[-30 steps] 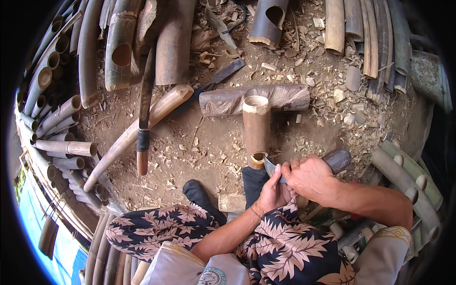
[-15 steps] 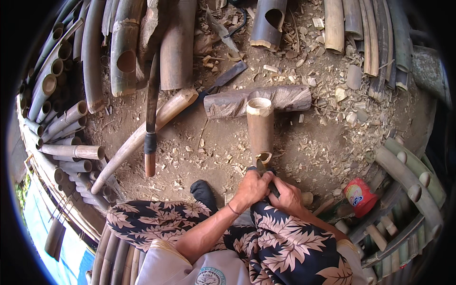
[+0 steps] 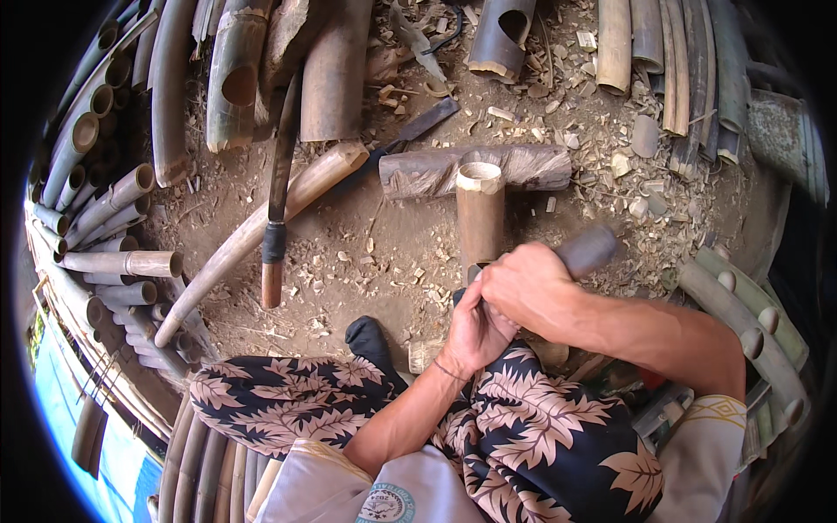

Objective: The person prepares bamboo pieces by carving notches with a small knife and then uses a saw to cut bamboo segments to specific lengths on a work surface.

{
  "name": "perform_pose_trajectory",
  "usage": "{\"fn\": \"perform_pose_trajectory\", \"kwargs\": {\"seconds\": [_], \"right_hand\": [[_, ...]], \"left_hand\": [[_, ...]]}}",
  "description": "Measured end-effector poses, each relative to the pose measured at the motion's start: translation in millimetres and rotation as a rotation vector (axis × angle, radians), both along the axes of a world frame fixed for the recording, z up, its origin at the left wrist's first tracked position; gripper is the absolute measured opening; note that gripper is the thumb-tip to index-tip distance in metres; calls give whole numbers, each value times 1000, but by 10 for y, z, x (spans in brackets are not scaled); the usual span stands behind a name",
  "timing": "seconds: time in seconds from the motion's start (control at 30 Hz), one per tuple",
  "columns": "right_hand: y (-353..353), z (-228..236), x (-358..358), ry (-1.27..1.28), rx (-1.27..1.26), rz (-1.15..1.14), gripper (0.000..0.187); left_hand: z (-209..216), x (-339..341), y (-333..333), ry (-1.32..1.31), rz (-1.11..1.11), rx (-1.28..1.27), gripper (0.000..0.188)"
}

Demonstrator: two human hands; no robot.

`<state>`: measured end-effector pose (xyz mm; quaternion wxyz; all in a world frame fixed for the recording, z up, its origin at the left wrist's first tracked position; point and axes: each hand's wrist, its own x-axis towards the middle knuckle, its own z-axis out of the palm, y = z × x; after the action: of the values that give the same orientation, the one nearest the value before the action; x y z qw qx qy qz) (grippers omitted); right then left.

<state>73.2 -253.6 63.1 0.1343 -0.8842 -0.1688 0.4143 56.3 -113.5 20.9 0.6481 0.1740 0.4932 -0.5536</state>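
Observation:
A bamboo tube [image 3: 481,213] slants toward me, its cut far end resting against a notched wooden block [image 3: 418,174]. My hands cover its near end. My right hand [image 3: 532,281] is closed around a knife, whose blurred dark handle [image 3: 588,251] sticks out to the right. Most of the knife's blade is hidden; a dark bit shows at the tube's near end. My left hand [image 3: 484,329] is pressed up against the right one, thumb raised and fingers curled in. What those fingers hold is hidden behind the right hand.
A large knife with a wrapped handle [image 3: 274,270] stands at left beside a long bamboo pole [image 3: 253,240]. A dark flat blade [image 3: 427,118] lies beyond. Stacked bamboo tubes [image 3: 131,264] line the left; a bamboo frame [image 3: 732,314] stands right. Wood chips litter the dirt floor [image 3: 375,235].
My right hand has turned over and risen, swinging the knife handle out to the right. My right forearm now crosses in from the right, hiding most of the red container.

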Motion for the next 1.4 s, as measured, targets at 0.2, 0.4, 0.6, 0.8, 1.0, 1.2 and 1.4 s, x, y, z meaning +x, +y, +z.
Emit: {"fn": "perform_pose_trajectory", "kwargs": {"seconds": [0.2, 0.4, 0.6, 0.8, 1.0, 1.2, 1.4], "right_hand": [[-133, -32, -597, 168, 175, -708, 23], [59, 125, -552, 169, 101, -725, 26], [75, -49, -159, -7, -41, -84, 13], [26, -63, -296, 45, -1, -300, 15], [400, 52, -1054, 28, 484, -1469, 36], [745, -20, -954, 423, 830, -1692, 29], [1055, -428, -637, 659, 966, -1777, 45]], "left_hand": [[-201, -91, 9, -441, -437, 37, 34], [19, 64, 61, -417, -598, 141, 28], [-105, -79, 95, -70, 71, -85, 38], [-355, -246, 451, -158, -165, -415, 50], [303, -83, 624, -1122, -979, -403, 83], [420, 141, 1092, -1474, -1535, 32, 68], [320, 262, 1246, -1291, -1586, 393, 35]]}}
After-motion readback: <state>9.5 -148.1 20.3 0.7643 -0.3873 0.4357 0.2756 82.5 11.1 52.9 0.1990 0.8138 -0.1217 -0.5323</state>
